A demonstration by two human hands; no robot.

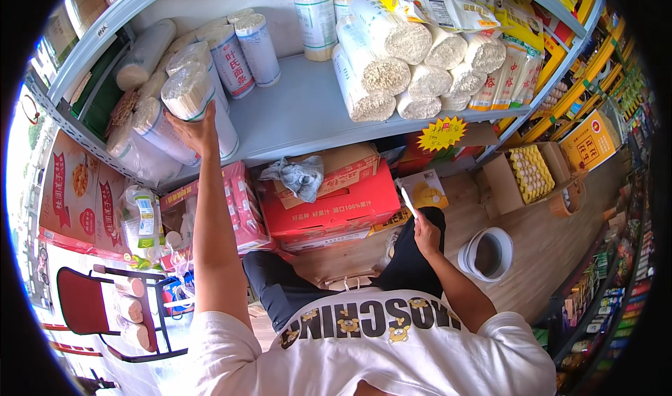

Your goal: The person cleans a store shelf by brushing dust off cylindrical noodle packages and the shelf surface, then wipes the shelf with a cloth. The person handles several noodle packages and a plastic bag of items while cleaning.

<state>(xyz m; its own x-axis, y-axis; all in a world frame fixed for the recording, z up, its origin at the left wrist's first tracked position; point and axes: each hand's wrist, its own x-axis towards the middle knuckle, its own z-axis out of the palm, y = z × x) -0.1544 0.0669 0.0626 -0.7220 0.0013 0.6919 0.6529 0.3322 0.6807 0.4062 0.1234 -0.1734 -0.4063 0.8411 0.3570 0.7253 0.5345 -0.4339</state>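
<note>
My left hand (pixel 198 133) is closed round the lower side of a paper-wrapped bundle of dried noodles (pixel 187 92) at the left end of the shelf. More wrapped noodle bundles (pixel 157 123) stand and lean close around it. Low on the right, near my knee, my right hand (pixel 427 235) is closed on a slim white stick-like thing (pixel 409 201) that points up and away. Its exact kind does not show. On a red carton (pixel 329 203) below the shelf, a crumpled grey-blue cloth (pixel 299 177) lies between my two arms.
The blue-grey metal shelf (pixel 294 109) carries stacked noodle bundles (pixel 381 74) on its right. A yellow star-shaped price tag (pixel 442 133) hangs at its edge. A white bucket (pixel 485 255) and a carton of eggs (pixel 530 173) stand at right, a dark red chair (pixel 80 298) at lower left.
</note>
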